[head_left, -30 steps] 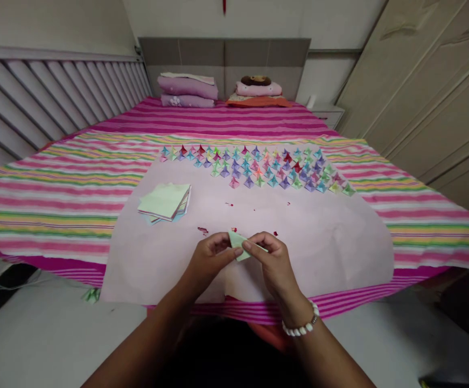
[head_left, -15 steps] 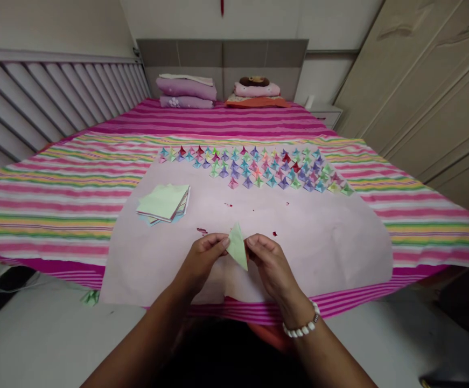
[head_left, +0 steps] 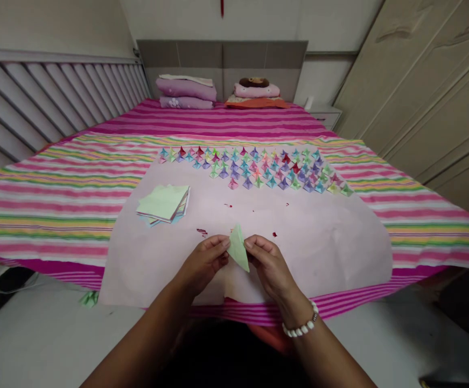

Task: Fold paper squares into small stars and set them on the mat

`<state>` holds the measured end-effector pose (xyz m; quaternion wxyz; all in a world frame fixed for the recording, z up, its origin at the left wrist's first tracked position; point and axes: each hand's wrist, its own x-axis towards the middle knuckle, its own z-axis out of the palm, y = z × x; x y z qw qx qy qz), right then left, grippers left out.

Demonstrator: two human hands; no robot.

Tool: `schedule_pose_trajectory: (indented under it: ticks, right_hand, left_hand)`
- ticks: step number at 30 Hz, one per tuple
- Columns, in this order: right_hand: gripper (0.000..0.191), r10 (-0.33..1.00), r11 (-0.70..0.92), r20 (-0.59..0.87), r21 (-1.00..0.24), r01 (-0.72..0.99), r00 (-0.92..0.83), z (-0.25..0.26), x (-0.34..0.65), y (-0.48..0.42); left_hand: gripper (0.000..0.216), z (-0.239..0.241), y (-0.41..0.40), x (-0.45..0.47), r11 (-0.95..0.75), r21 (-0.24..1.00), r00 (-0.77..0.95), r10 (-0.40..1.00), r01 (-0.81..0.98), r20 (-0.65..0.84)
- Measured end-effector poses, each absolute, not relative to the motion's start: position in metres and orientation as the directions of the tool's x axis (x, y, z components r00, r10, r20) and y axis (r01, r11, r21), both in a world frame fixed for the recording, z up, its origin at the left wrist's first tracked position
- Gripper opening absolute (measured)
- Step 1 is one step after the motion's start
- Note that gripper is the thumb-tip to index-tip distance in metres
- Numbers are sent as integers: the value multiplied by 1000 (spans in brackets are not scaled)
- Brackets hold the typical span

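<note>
A pale green sheet of paper, folded into a triangle [head_left: 238,250], is held up between my two hands over a large pale pink sheet [head_left: 319,253]. My left hand [head_left: 208,258] pinches its left side between thumb and fingers. On the right, my right hand [head_left: 266,261] pinches the edge near the middle of its long side. To the left lies a loose stack of square coloured papers [head_left: 163,202], pale green on top. Farther back, several rows of small folded paper pieces [head_left: 258,168] stand in many colours.
Dark red paper scraps [head_left: 202,232] lie on the pink sheet. A striped bedspread [head_left: 48,202] covers the bed around it. Folded purple bedding [head_left: 186,91] and a pink pile [head_left: 257,90] rest by the headboard [head_left: 222,54]. A green folded paper [head_left: 89,298] is at the lower left.
The folded green paper has shifted slightly down and right, with a small turn. My right fingers now meet its edge more closely. Everything else stays in place.
</note>
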<state>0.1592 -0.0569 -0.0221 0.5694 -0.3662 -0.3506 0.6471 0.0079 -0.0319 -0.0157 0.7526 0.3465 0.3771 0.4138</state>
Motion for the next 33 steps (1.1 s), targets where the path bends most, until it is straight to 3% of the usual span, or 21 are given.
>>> schedule_pose_trajectory:
  ticks: [8,13,18,23,28,33]
  right_hand:
    - [17,998,-54,-41,-916,-396,-42,-22,159,-54]
    - [15,1000,28,28,-961,-275,3,-24,158,-52]
    - [10,990,103,92,-990,-99,110,-27,156,-52]
    - [10,946,261,284,-954,148,159,-27,155,-55]
    - [6,950,233,256,-962,142,177,-24,155,-55]
    - [6,956,200,213,-976,83,201,-28,155,-54]
  left_hand:
    - [26,-14,-32,7,364,877,308,912,-314,-269]
    - [29,-16,-32,11,168,983,190,970,-72,-152]
    - [35,-11,-40,17,-63,986,127,991,156,43]
    - [50,-10,-46,23,-284,881,119,959,378,258]
    - [66,-18,-43,20,-347,790,34,923,506,384]
    - [45,-19,-43,16,-516,499,46,725,696,687]
